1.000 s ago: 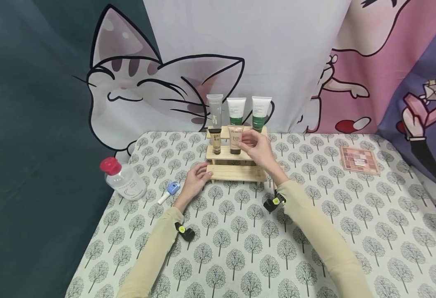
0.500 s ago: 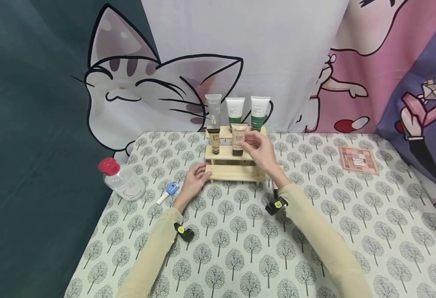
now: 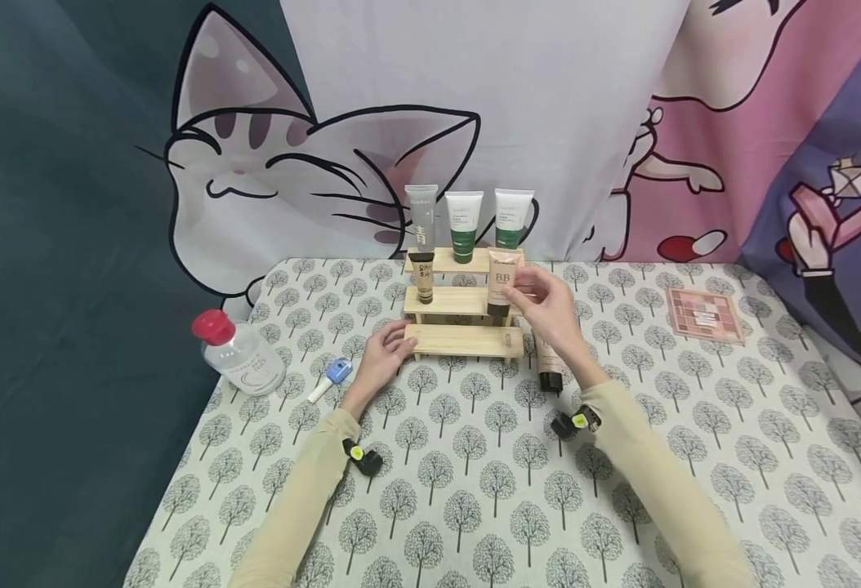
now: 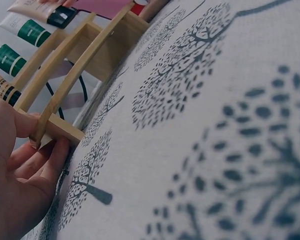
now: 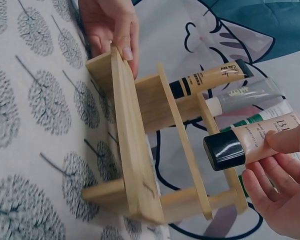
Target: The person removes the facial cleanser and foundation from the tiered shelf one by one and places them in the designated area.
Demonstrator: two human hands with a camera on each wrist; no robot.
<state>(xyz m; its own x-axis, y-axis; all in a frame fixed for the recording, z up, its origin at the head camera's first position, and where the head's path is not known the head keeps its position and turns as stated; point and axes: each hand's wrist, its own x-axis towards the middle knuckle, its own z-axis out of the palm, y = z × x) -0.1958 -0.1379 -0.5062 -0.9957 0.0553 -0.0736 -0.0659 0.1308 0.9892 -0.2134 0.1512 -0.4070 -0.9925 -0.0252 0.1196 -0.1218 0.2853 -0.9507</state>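
Note:
My right hand [image 3: 550, 306] pinches a beige BB cream tube [image 3: 501, 282] with a black cap, cap down, at the right end of the middle step. In the right wrist view the tube's cap [image 5: 224, 150] is apart from the step. My left hand [image 3: 382, 355] grips the left end of the wooden three-step stand [image 3: 467, 340], thumb on top and fingers underneath in the left wrist view. A small gold tube [image 3: 424, 278] stands on the middle step's left. On the top step stand a grey tube [image 3: 421, 219] and two white-and-green tubes [image 3: 463, 224], [image 3: 511, 216].
Another beige tube with a black cap [image 3: 550, 380] lies on the tree-print cloth, partly under my right hand. A clear bottle with a red cap [image 3: 247, 359] and a blue-and-white item [image 3: 331, 378] lie left. An eyeshadow palette [image 3: 706, 315] lies at right.
My right hand has carried the BB cream tube rightward from the middle of the middle step toward its right end. The left hand stays on the stand.

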